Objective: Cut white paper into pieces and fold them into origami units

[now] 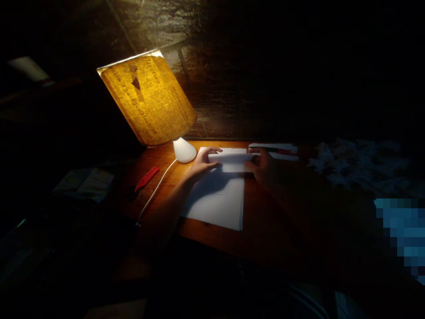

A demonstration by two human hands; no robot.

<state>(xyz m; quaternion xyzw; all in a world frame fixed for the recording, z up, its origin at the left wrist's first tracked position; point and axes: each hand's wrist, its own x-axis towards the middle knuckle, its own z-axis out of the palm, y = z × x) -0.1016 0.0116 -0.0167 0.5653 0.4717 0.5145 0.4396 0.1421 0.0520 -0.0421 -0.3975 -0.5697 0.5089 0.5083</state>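
Between my two hands is a small piece of white paper (231,163) that looks folded, held above the desk. My left hand (202,164) grips its left end, thumb and fingers on either side. At the right end, my right hand (262,167) pinches the paper; part of that hand is in shadow. Below lies a stack of white sheets (219,201), with the shadow of my hands and the held paper across it.
A lit lamp with a printed shade (152,97) stands at the back left, its white cord (157,188) trailing forward. A red-handled tool (148,177) lies left on the wooden desk (199,228). Paper strips (288,156) lie at the back right, near crumpled white pieces (361,164).
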